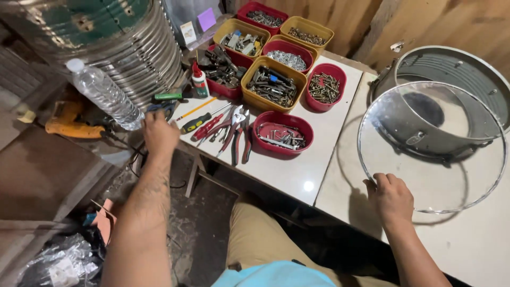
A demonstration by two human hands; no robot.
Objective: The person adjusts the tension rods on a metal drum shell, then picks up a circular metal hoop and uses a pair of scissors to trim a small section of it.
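My right hand (391,196) grips the near left rim of a round clear glass lid (441,175) with a metal edge, held flat just above the pale table (478,239). Behind the lid lies a large grey metal drum (451,79) with an open mouth. My left hand (159,134) reaches out to the table's left edge, by a clear plastic water bottle (103,93) and a yellow-black screwdriver (196,121). Whether its fingers hold anything is hidden from me. Red-handled pliers (239,135) lie just right of that hand.
Several red and yellow tubs (273,82) of screws, bolts and bits fill the white board's far side. A ribbed metal drum (122,42) stands far left, a yellow power drill (66,121) below it. A small glue bottle (200,82) stands near the tubs. My knee (255,234) is below.
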